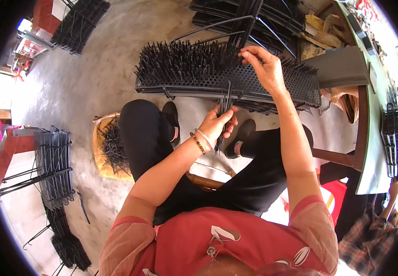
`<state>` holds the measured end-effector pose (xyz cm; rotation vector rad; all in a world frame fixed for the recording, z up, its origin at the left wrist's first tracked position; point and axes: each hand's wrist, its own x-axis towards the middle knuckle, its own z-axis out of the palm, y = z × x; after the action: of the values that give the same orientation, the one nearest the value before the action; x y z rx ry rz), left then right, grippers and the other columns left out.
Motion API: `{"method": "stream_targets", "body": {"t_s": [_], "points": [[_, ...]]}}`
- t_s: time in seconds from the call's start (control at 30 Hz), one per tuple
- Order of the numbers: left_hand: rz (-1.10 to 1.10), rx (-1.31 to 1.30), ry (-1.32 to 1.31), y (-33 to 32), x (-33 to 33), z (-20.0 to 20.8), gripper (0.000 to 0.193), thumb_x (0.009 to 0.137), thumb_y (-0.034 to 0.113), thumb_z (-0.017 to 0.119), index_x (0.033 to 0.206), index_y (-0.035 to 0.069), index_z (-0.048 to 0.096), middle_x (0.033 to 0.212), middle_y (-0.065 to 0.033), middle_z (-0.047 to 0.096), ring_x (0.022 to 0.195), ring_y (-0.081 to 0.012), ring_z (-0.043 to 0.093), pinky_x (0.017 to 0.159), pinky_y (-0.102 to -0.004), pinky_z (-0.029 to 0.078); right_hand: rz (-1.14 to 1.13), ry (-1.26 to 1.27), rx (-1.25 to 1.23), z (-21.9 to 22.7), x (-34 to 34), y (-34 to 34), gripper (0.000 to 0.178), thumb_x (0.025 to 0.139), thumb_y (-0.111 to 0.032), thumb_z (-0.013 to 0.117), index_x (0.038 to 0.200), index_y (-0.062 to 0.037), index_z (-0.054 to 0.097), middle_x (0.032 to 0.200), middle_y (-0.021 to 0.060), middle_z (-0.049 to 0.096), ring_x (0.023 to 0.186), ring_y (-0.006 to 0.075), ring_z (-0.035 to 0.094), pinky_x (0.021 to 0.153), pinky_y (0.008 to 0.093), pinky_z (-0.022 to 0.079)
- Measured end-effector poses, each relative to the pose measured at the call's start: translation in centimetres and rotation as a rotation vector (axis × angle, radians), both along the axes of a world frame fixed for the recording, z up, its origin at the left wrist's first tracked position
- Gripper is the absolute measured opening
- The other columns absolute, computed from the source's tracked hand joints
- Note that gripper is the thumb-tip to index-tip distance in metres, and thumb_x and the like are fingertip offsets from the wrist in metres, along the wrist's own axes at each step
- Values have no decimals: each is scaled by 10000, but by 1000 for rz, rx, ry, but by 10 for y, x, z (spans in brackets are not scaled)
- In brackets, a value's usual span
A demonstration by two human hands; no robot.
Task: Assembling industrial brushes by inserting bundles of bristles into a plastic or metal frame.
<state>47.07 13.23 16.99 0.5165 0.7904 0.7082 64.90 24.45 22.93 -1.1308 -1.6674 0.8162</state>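
In front of me lies a long black perforated rack point(279, 86). Thin black rods point(185, 62) stand densely in its left part, and a band of bare holes shows right of the middle. My left hand point(217, 125) is closed around a bundle of similar thin black rods point(225, 103), held upright just before the rack's near edge. Above the rack, my right hand point(266, 69) pinches with thumb and forefinger at the border of the standing rods. Whatever sits between those fingertips is too dark and small to make out against the rods.
A yellow sack point(99, 158) with a heap of black rods point(115, 145) lies left of my leg. Stacked black racks point(54, 161) stand at the left, with more at the far right. A pale green table point(373, 152) runs along the right, where another person point(371, 234) is.
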Motion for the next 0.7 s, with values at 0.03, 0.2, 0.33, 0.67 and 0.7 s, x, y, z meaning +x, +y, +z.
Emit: {"method": "stream_targets", "body": {"t_s": [0.03,0.2,0.33,0.67,0.7], "points": [[-1,-3,11,-1,0,0,212,941,220,523,1086,66,542,776,-42,567,577,-97,481,447,-210,366,-5,5,-24,2,-1,-2,161,902,-102,589,1009,9,637,892,45,668,775,91,601,734,234,495],[-16,-13,22,0,2,-4,211,942,221,521,1082,65,548,774,-42,567,579,-95,482,448,-209,368,24,49,-32,0,1,-1,168,904,-107,588,1014,10,636,904,43,666,786,92,599,746,232,492],[-10,-13,28,1,0,6,210,944,218,518,1078,61,554,774,-45,567,585,-94,484,452,-205,370,9,44,-41,2,1,-2,168,907,-109,584,1009,13,637,914,43,666,789,93,599,752,231,491],[-39,-23,-24,0,-3,3,223,948,222,512,1111,70,536,794,-50,577,614,-98,500,473,-211,381,1,-209,162,2,1,-5,140,878,-89,611,995,-23,654,894,47,676,813,113,620,751,245,503],[-48,-19,-12,-1,-3,3,222,949,221,511,1111,71,536,797,-50,578,616,-99,503,478,-213,383,1,-209,162,2,0,-6,140,878,-89,611,995,-23,654,894,47,676,813,113,620,751,245,503]]}}
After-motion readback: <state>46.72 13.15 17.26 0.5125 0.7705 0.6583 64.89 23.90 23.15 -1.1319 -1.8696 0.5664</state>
